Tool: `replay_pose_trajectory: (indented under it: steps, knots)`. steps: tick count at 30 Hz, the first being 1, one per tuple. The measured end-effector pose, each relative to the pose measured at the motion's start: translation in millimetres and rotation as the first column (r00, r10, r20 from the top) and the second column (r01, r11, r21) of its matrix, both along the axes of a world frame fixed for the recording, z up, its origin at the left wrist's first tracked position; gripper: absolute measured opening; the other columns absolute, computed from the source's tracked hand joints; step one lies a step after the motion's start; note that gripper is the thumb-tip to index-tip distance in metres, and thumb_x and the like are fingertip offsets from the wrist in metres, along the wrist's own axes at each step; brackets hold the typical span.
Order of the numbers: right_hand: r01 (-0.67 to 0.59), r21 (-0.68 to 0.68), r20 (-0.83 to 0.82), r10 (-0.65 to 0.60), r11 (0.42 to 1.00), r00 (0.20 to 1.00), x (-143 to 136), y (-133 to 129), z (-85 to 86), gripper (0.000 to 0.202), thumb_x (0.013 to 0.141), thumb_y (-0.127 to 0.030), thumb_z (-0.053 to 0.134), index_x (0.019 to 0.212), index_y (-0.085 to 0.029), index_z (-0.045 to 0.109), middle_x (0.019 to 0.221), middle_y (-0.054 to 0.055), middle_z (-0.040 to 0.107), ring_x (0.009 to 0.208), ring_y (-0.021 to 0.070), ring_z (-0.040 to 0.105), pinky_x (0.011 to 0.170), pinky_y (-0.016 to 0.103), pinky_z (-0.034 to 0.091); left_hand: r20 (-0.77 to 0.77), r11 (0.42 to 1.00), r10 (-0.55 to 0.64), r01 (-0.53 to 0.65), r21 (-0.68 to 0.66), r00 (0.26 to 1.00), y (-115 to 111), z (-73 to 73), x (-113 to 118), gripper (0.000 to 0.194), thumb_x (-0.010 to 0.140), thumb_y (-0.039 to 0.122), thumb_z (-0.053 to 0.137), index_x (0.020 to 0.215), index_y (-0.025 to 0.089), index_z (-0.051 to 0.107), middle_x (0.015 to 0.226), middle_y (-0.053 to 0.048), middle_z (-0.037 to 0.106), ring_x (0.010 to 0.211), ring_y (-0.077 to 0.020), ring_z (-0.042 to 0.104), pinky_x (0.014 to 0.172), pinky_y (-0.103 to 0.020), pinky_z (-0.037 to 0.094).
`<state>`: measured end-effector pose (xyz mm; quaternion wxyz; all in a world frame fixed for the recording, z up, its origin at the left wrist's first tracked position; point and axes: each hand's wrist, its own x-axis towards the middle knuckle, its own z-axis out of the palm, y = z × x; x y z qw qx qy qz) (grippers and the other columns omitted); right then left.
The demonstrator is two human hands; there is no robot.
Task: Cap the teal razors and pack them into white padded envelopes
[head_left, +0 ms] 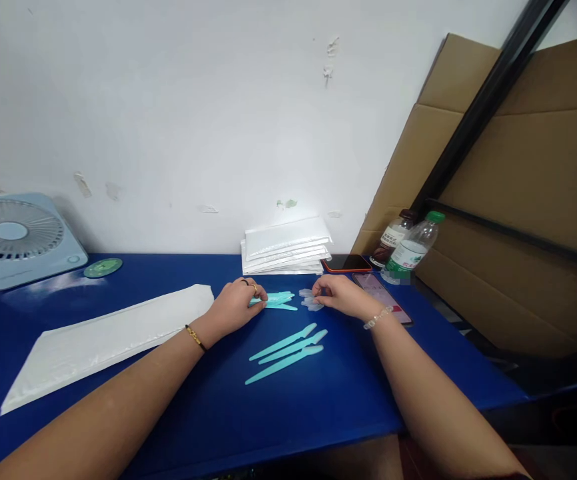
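Observation:
My left hand is closed, thumb and fingers pinching at a small pile of turquoise eyebrow razors; how many it grips is hidden. Just to the right, my right hand pinches at a cluster of small clear plastic caps. The fingertips hide which cap is held. Nearer to me, three turquoise eyebrow razors lie side by side on the blue table, blades pointing right, apart from both hands.
A white padded envelope lies left, under my left forearm. Stacked white envelopes stand against the wall. Two phones and two bottles are at right, beside cardboard. A fan and green disc occupy the far left.

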<state>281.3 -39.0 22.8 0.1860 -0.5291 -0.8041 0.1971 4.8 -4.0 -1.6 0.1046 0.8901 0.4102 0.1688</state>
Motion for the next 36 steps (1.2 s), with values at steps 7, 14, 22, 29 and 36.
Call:
replay_pose_trajectory:
  steps: [7, 14, 22, 29, 36]
  knots:
    - [-0.364, -0.108, 0.057, 0.371, 0.925, 0.927, -20.5, -12.9, 3.7, 0.015, 0.075, -0.029, 0.070, 0.085, -0.018, 0.067, 0.085, 0.002, 0.057, 0.075, 0.0130, 0.054, 0.065, 0.023, 0.042, 0.046, 0.999, 0.010, -0.012, 0.033, 0.999, -5.1, -1.2, 3.7, 0.031, 0.081, 0.040, 0.056, 0.107, 0.024, 0.062, 0.109, -0.006, 0.061, 0.103, -0.0251, 0.053, 0.088, -0.038, 0.041]
    - [-0.266, -0.069, 0.076, 0.271, 0.962, 0.960, -32.3, -12.0, -2.5, 0.008, 0.081, -0.024, 0.063, 0.080, -0.017, 0.061, 0.077, 0.000, 0.056, 0.063, 0.0100, 0.049, 0.057, 0.021, 0.037, 0.005, 0.965, -0.230, 0.228, -0.131, 0.973, -30.4, 10.5, 16.6, 0.021, 0.087, 0.037, 0.048, 0.086, 0.024, 0.065, 0.078, 0.000, 0.067, 0.073, -0.0158, 0.059, 0.064, -0.026, 0.040]
    - [-0.004, -0.080, -0.058, -0.001, 0.997, 0.998, -4.9, -3.1, 4.0, 0.009, 0.080, -0.023, 0.061, 0.082, -0.014, 0.061, 0.072, 0.001, 0.060, 0.064, 0.0111, 0.053, 0.059, 0.022, 0.039, -0.014, 0.996, -0.079, 0.079, -0.034, 0.997, -6.8, 3.9, 4.0, 0.020, 0.085, 0.032, 0.049, 0.079, 0.023, 0.065, 0.082, -0.001, 0.066, 0.078, -0.0180, 0.058, 0.067, -0.028, 0.040]
    - [-0.328, -0.196, 0.016, 0.338, 0.924, 0.941, -1.9, -13.5, 13.6, 0.022, 0.070, -0.032, 0.074, 0.085, -0.017, 0.067, 0.085, 0.002, 0.058, 0.073, 0.0124, 0.052, 0.065, 0.022, 0.041, 0.041, 1.000, 0.011, -0.012, 0.018, 0.999, -5.8, -0.9, 3.8, 0.029, 0.081, 0.039, 0.056, 0.105, 0.024, 0.063, 0.094, -0.004, 0.062, 0.090, -0.0218, 0.057, 0.079, -0.034, 0.042]
    - [-0.313, -0.150, 0.113, 0.330, 0.938, 0.937, -24.1, -14.4, 7.0, 0.009, 0.078, -0.025, 0.067, 0.077, -0.016, 0.064, 0.077, 0.001, 0.053, 0.067, 0.0109, 0.049, 0.061, 0.022, 0.037, 0.055, 0.962, -0.236, 0.241, -0.126, 0.970, -34.5, 10.4, 18.7, 0.026, 0.086, 0.041, 0.051, 0.095, 0.022, 0.067, 0.085, -0.003, 0.067, 0.081, -0.0177, 0.060, 0.069, -0.027, 0.041]
